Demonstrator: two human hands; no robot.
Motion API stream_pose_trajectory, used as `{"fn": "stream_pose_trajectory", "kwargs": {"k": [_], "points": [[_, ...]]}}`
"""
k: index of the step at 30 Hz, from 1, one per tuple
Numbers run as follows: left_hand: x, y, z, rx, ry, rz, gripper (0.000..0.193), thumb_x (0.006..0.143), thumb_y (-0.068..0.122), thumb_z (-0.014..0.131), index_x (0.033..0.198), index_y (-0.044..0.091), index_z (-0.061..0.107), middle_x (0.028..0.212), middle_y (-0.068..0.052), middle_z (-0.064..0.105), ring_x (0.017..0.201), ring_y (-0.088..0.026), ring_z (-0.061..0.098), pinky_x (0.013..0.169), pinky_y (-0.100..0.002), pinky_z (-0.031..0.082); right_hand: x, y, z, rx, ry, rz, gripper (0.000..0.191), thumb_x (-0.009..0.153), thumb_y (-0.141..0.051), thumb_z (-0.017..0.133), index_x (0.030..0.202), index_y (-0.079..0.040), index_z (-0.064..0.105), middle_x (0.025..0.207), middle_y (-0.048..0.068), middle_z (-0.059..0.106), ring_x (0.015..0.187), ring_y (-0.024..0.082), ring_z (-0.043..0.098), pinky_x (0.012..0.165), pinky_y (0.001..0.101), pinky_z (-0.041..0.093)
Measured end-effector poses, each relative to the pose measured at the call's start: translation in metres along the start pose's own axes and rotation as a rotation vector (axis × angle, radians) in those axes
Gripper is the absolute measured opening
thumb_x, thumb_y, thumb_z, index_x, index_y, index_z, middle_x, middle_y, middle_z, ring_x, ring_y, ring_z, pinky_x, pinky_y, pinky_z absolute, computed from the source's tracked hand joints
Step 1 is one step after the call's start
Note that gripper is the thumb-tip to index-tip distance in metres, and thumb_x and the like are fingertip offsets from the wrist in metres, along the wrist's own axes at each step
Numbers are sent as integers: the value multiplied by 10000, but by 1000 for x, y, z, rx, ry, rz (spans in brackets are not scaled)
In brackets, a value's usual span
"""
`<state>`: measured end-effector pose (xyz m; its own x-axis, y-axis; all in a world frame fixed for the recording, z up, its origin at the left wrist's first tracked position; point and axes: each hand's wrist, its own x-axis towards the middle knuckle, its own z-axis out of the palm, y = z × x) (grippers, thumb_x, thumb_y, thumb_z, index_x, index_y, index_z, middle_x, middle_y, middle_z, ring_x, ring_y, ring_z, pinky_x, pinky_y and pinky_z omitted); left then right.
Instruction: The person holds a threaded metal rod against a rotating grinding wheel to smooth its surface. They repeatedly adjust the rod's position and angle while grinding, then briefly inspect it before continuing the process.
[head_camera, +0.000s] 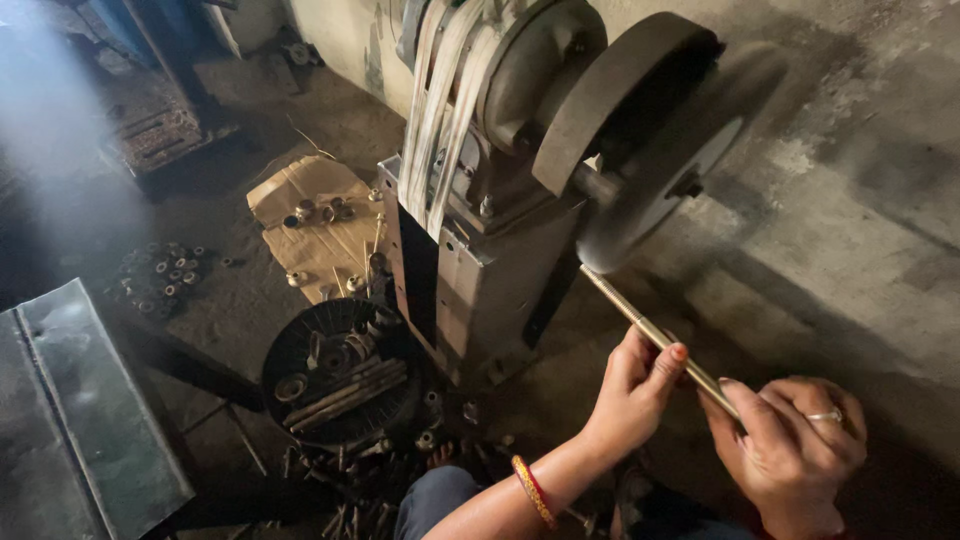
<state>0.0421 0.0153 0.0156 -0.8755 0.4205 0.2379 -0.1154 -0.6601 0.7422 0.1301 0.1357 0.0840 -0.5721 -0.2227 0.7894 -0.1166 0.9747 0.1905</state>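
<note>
Holding rod (655, 335), hands (640, 385) clasped

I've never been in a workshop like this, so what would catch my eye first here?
First, the big grey polishing wheel at top centre, on a belt-driven machine. Below it, the left hand and right hand hold a thin brass rod with its tip against the wheel's lower edge. At lower left, a round basket holds more rods.

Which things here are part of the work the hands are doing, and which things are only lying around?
In use:
- left hand and right hand, both gripping the metal rod
- spinning wheel the rod's tip meets
- belt-driven machine

Lying about:
- round basket of rods
- cardboard with small metal rings
- pile of rings on the floor
- metal sheet
</note>
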Motion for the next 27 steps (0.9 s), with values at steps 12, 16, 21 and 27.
{"fn": "stream_pose_trajectory", "kwargs": {"k": [12,16,21,27], "points": [[-2,0,0,-44,-16,49,193,1097,212,621,1092,55,510,820,47,503,710,-32,435,622,-211,380,8,-8,-2,-45,41,-48,251,867,-318,846,828,-87,757,719,4,642,909,229,677,809,359,478],[-2,0,-1,-13,-26,59,201,1088,227,620,1084,59,509,851,48,530,754,-35,471,669,-216,417,9,-10,-2,-71,40,-40,259,820,-289,871,753,-67,757,661,22,654,816,233,680,769,377,489],[-2,6,-2,48,-29,78,210,1098,223,624,1076,47,512,847,39,530,751,-41,468,656,-219,407,7,-11,-1,-48,21,5,288,860,-292,867,767,-50,739,713,57,680,795,242,709,780,380,531],[-2,13,-2,63,-28,84,192,1084,218,613,1112,48,528,862,49,541,763,-31,472,661,-214,409,4,-10,2,41,-20,76,277,927,-305,855,881,-64,727,801,64,675,736,232,675,694,322,504]]}}
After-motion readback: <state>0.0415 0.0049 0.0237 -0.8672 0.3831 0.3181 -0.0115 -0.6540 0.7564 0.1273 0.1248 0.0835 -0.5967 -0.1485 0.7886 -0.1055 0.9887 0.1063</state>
